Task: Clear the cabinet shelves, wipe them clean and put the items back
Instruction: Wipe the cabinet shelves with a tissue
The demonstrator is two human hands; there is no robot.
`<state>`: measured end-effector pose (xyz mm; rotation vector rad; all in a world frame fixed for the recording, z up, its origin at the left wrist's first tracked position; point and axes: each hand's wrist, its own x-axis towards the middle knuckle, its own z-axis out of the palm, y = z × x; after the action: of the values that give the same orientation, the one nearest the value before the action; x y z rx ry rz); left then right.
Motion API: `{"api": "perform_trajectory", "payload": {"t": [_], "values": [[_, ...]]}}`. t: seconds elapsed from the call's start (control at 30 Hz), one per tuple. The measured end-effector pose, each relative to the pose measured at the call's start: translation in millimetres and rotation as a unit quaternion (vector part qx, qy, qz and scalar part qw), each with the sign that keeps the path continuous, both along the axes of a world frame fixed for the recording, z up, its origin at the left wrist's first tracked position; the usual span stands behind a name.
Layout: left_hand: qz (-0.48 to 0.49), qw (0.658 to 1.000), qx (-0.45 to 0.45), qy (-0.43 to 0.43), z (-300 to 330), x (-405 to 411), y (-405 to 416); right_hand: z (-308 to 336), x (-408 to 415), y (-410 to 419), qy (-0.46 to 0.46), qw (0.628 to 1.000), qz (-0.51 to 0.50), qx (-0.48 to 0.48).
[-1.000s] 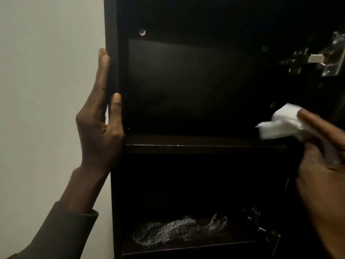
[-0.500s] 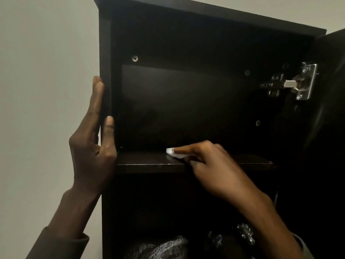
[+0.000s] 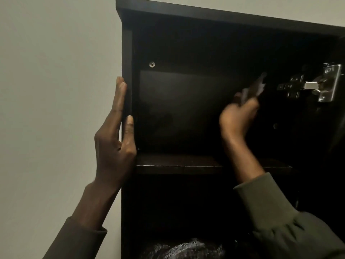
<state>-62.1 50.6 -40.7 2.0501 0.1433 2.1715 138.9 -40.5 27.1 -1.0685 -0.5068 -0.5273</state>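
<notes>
A dark brown cabinet hangs on a pale wall with its upper compartment bare. My left hand rests flat against the cabinet's left side panel, fingers straight on the outside and thumb on the front edge. My right hand is raised inside the upper compartment near the back right and grips a crumpled wipe, which looks dim and blurred. The upper shelf lies below both hands.
A metal door hinge sits on the right inner wall, just right of my right hand. The open door edge runs along the far right. A shiny crinkled plastic bag lies in the lower compartment. A screw head shows at the upper left.
My right hand has lifted the wipe off the shelf surface and moved up and to the right, toward the hinge. My left hand keeps its place on the side panel.
</notes>
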Motion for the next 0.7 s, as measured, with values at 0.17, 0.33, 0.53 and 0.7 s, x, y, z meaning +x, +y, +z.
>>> {"api": "perform_trajectory", "payload": {"t": [0.17,0.33,0.53,0.7], "values": [[0.000,1.000,0.006,0.007,1,-2,0,-11,-20,33,-0.285,0.932,0.011,-0.222],[-0.005,1.000,0.008,0.015,2,-3,1,-21,-64,27,-0.407,0.806,0.114,-0.415],[-0.011,1.000,0.007,0.013,2,-3,1,-25,-83,16,-0.315,0.729,0.199,-0.574],[-0.001,1.000,0.003,0.011,1,-3,3,-31,-88,16,-0.300,0.683,0.223,-0.627]]}}
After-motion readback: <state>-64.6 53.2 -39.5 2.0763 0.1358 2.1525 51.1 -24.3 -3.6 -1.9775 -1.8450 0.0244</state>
